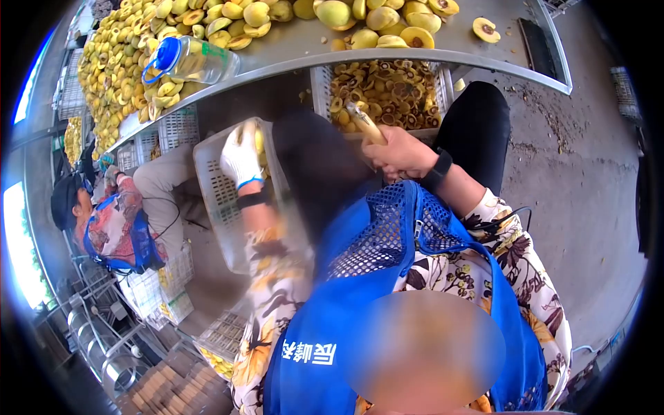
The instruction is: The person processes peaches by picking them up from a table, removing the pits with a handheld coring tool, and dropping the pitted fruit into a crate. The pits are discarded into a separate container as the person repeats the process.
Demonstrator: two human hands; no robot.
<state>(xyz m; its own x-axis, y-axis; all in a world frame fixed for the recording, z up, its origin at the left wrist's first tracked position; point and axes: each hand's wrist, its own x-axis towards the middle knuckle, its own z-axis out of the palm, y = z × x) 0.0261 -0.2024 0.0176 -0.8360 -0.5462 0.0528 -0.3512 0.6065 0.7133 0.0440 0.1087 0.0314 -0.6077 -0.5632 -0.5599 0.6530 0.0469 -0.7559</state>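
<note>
My left hand (241, 155), in a white knitted glove, is over a pale plastic crate (211, 173) beside my left leg. A piece of yellow fruit (260, 140) shows at its edge; motion blur hides whether the fingers grip it. My bare right hand (404, 152) is wrapped round a wooden-handled tool (370, 128) with a short metal tip, held above my lap. Beyond the tool, between my knees, sits a crate (320, 93) of brown, cut fruit pieces with pits (387, 90).
A metal table (470, 48) ahead carries a heap of yellow halved fruit (124, 62) and a clear bottle with a blue cap (200, 61). At left another person (114, 221) sits near stacked white crates (173, 277). Debris (546, 114) litters the floor at right.
</note>
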